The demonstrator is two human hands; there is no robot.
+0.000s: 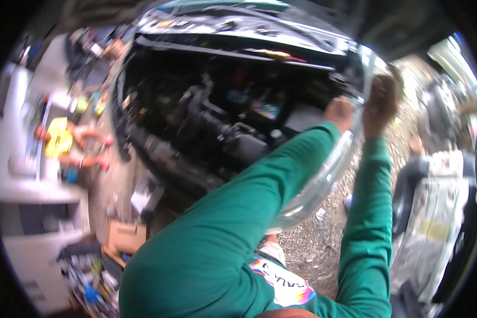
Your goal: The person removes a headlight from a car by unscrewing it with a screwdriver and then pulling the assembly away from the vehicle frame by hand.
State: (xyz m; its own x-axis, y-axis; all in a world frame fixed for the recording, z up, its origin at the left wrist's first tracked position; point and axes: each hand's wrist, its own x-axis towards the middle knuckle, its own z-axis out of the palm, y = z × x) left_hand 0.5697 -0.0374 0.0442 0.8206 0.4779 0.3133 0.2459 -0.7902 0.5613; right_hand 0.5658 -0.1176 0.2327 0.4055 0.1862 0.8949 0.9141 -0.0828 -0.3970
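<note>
A car's open engine bay (212, 111) fills the middle of the head view, dark inside, with hoses and metal parts. Both my arms, in green sleeves, reach to its right edge. My left hand (339, 113) is closed at the inner side of that edge, beside the headlight corner; whatever its fingers hold is too small and blurred to name. Just to its right, my right hand (381, 100) is raised at the outer side of the fender (344, 146). Motion smears its fingers, so its grip does not show.
A person in a yellow top (60, 138) sits at the left. Below are a cardboard box (126, 237) and a crate of mixed tools and parts (93, 278). On the right, a worn car seat (429, 228) stands on gravel (315, 249), near a wheel (439, 114).
</note>
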